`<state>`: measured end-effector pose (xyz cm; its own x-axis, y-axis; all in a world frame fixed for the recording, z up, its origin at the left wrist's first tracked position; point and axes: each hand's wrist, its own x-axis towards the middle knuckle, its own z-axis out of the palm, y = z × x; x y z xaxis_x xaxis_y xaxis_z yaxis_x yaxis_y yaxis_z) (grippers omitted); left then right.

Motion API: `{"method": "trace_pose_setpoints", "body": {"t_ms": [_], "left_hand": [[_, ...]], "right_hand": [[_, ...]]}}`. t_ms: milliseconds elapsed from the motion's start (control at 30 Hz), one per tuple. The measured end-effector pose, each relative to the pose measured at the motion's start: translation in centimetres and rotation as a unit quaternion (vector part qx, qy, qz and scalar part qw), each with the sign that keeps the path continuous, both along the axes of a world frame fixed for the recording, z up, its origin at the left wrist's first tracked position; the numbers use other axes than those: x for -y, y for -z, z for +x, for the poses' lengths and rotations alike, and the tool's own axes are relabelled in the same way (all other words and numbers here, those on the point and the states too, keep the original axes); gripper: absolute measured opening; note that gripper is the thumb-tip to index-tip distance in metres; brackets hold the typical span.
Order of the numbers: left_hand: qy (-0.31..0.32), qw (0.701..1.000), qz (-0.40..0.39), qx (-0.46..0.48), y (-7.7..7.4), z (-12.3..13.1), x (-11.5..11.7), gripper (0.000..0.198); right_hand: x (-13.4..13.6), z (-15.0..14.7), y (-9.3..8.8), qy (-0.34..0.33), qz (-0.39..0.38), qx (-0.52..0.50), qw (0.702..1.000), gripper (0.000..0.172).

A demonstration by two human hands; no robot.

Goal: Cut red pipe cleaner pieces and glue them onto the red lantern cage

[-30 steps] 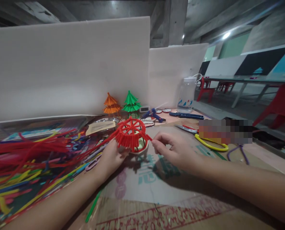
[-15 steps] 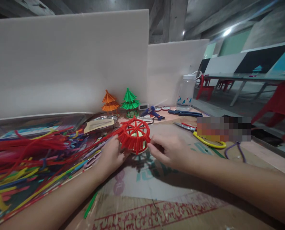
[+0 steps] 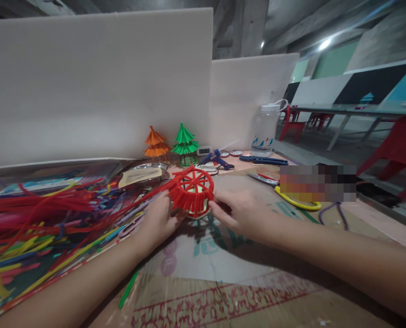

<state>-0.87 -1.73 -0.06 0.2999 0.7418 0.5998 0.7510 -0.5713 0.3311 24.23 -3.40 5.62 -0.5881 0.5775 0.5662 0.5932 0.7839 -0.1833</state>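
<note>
Head view, left hand (image 3: 157, 219) holding red model (image 3: 186, 199), right hand (image 3: 243, 210) at edge

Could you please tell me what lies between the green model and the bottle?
The head view shows a white device, a blue glue gun and two red-rimmed discs.

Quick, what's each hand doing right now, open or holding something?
Left hand: closed, holding the red model by its left side.
Right hand: fingers curled at the model's right edge; whether they grip it cannot be told.
</note>
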Motion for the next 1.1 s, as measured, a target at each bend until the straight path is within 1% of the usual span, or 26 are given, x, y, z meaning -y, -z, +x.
{"method": "trace_pose_setpoints", "body": {"t_ms": [133,200,267,333,400,433,467,533,633,700,767,800,867,933,1033,1100], "left_hand": [[0.027,1.000,-0.012,0.010,0.0,-0.1,-0.2,0.034],[0.038,0.999,-0.020,0.025,0.0,-0.1,-0.3,0.035],[0.040,0.998,-0.020,0.038,0.0,-0.1,-0.3,0.036],[0.039,0.998,-0.017,0.044,0.0,-0.2,-0.4,0.036],[0.039,0.998,-0.012,0.042,0.0,-0.2,-0.4,0.036],[0.041,0.998,-0.009,0.039,-0.1,-0.1,-0.4,0.037],[0.044,0.998,-0.006,0.036,-0.2,-0.1,-0.3,0.037],[0.053,0.998,-0.001,0.030,-0.4,0.0,-0.2,0.036],[0.059,0.998,-0.004,0.024,-0.6,0.2,0.0,0.033],[0.056,0.998,-0.010,0.022,-0.7,0.2,0.0,0.033],[0.051,0.998,-0.015,0.022,-0.7,0.3,0.0,0.033],[0.050,0.998,-0.017,0.022,-0.7,0.3,0.1,0.033],[0.050,0.998,-0.020,0.022,-0.6,0.3,0.1,0.031],[0.052,0.998,-0.020,0.023,-0.6,0.3,0.1,0.031],[0.050,0.998,-0.020,0.025,-0.6,0.3,0.0,0.034],[0.048,0.998,-0.023,0.023,-0.6,0.3,0.0,0.036]], "right_hand": [[-0.2,0.6,-0.9,-0.018,-0.024,-0.008,1.000,0.030],[-0.6,1.1,-1.5,-0.012,-0.053,-0.053,0.997,0.036],[-1.3,1.5,-1.7,-0.003,-0.114,-0.128,0.985,0.040],[-1.9,1.6,-1.5,-0.014,-0.231,-0.191,0.954,0.044],[-2.3,1.5,-0.8,-0.045,-0.373,-0.218,0.901,0.051],[-2.4,1.3,-0.4,-0.059,-0.431,-0.221,0.873,0.053],[-2.3,1.0,-0.1,-0.071,-0.474,-0.222,0.849,0.054],[-2.1,0.5,0.4,-0.089,-0.525,-0.235,0.813,0.055],[-1.5,-0.3,0.6,-0.115,-0.572,-0.277,0.764,0.053],[-1.2,-0.7,0.5,-0.119,-0.600,-0.311,0.728,0.048],[-1.0,-0.9,0.5,-0.118,-0.620,-0.333,0.701,0.042],[-0.9,-1.0,0.5,-0.117,-0.626,-0.339,0.692,0.039],[-0.8,-1.1,0.5,-0.115,-0.631,-0.344,0.686,0.034],[-0.7,-1.2,0.6,-0.107,-0.627,-0.351,0.687,0.031],[-0.5,-1.4,0.8,-0.096,-0.616,-0.364,0.692,0.030],[-0.3,-1.6,1.0,-0.097,-0.614,-0.373,0.689,0.029]]}}
